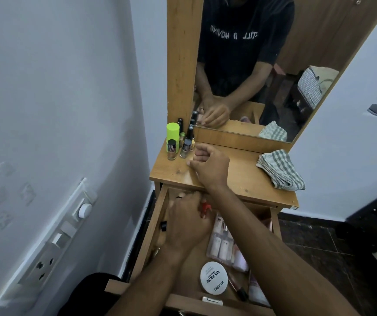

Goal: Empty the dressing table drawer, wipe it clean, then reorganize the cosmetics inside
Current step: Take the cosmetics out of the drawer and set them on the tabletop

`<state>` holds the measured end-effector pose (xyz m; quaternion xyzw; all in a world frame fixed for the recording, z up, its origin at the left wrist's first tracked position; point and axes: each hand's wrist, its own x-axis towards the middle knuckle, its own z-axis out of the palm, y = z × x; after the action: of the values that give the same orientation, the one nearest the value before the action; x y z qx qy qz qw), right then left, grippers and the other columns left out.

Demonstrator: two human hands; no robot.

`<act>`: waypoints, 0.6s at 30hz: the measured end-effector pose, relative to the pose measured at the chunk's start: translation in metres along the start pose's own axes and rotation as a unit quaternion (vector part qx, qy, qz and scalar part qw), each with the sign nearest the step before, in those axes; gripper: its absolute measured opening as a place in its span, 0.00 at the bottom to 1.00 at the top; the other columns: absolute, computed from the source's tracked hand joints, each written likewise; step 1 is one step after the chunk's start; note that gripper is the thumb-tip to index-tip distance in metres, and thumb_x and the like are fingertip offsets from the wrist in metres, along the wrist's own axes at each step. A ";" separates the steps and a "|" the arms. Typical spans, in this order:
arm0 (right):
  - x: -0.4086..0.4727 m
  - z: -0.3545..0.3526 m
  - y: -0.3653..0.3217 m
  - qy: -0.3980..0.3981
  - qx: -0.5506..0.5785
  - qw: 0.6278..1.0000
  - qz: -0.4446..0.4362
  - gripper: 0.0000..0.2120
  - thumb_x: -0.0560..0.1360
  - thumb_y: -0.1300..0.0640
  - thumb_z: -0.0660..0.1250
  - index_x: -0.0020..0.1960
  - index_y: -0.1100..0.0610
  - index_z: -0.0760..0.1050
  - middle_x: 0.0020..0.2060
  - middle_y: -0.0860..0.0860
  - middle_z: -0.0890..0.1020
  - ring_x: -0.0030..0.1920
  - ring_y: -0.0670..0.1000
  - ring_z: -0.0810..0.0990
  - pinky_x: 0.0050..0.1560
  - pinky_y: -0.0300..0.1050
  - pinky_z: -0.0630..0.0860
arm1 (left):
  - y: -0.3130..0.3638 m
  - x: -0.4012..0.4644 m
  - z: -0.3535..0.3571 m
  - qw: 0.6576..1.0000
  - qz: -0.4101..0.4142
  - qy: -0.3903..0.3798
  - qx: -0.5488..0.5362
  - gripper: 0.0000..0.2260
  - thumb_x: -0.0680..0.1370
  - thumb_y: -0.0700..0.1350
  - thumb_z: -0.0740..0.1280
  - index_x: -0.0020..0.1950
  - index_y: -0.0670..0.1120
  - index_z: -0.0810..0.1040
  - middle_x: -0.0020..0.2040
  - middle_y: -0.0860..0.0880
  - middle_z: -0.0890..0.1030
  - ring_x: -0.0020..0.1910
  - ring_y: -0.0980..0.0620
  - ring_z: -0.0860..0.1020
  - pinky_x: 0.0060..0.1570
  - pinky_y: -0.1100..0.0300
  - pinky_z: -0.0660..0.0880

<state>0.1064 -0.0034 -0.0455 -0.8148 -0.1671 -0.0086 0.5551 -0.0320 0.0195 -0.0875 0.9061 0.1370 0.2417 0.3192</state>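
On the far left of the bench [246, 176] stands the cluster I have lifted out so far — a lime-capped can [172, 135] and small glass polish bottles [186, 148], upright and close together in the corner, so the rest of the wood stays free. My left hand [187, 221] is down in the open drawer [153, 226], fingers curled around something red [205, 207] at the back; I judge it another small bottle, mostly hidden. My right hand [210, 166] hangs over the bench beside the bottles, fingers clenched; whether they hold anything I cannot tell. Still in the drawer: a clear plastic pack [220, 242] of pale tubes and a flat round white tin [214, 278]. At the right lies the checked cloth [278, 171] — soft, folded, ready for wiping.
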 end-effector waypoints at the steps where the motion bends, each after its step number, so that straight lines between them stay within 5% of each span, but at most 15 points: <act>1: -0.001 -0.003 0.003 0.001 0.011 1.000 0.013 0.26 0.64 0.65 0.82 0.61 0.60 0.81 0.45 0.50 0.85 0.42 0.43 0.82 0.45 0.29 0.79 | 0.000 -0.002 -0.005 0.999 0.005 0.020 -0.028 0.03 0.73 0.50 0.68 0.44 0.53 0.77 0.38 0.57 0.79 0.40 0.57 0.77 0.45 0.54 0.75; 5: -0.004 -0.010 0.008 0.001 0.062 0.997 0.043 0.27 0.63 0.69 0.82 0.61 0.61 0.81 0.45 0.52 0.85 0.40 0.42 0.81 0.44 0.30 0.79 | -0.006 0.002 -0.030 0.983 0.024 0.117 -0.137 0.06 0.74 0.50 0.72 0.50 0.57 0.80 0.40 0.62 0.81 0.44 0.60 0.79 0.43 0.72 0.71; 10: -0.009 -0.013 0.010 -0.004 0.089 0.995 0.049 0.24 0.65 0.69 0.81 0.59 0.61 0.81 0.44 0.52 0.85 0.39 0.41 0.81 0.44 0.30 0.79 | -0.020 0.036 -0.053 0.965 0.011 0.208 -0.159 0.09 0.75 0.49 0.73 0.55 0.58 0.82 0.45 0.62 0.83 0.40 0.55 0.77 0.40 0.67 0.73; 18: -0.013 -0.013 0.007 -0.004 0.079 0.996 0.036 0.19 0.66 0.67 0.80 0.54 0.56 0.83 0.42 0.50 0.85 0.43 0.47 0.84 0.48 0.38 0.83 | -0.036 0.081 -0.045 0.963 -0.056 0.192 -0.180 0.10 0.76 0.44 0.75 0.56 0.53 0.84 0.46 0.59 0.84 0.37 0.59 0.76 0.41 0.64 0.77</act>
<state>0.0987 -0.0210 -0.0492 -0.7739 -0.1402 0.0282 0.6170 0.0095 0.1025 -0.0514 0.7610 0.2006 0.4133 0.4581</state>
